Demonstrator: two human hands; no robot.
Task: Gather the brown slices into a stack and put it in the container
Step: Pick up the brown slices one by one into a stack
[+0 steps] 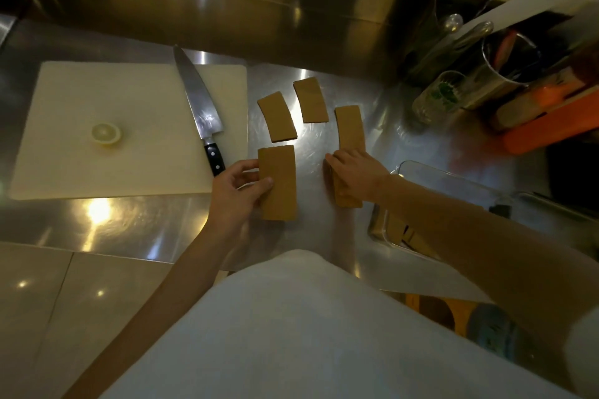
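Note:
Several flat brown slices lie on the steel counter. My left hand [240, 186] grips the near left slice [279, 181] by its left edge, thumb on top. My right hand [356, 175] lies over the near right slice [348, 199], fingers curled on it. Beyond it rests a long slice [350, 128], its near end touching my fingers. Two more slices sit farther back, one at the left [277, 116] and one in the middle [310, 100]. The clear container [421, 178] stands at the right under my right forearm, with brown pieces inside.
A white cutting board [97, 107] at the left carries a large knife [198, 104] and a lemon half [106, 134]. Glasses, a metal cup [505, 65] and orange items [547, 126] crowd the back right. The counter's front edge runs below my left forearm.

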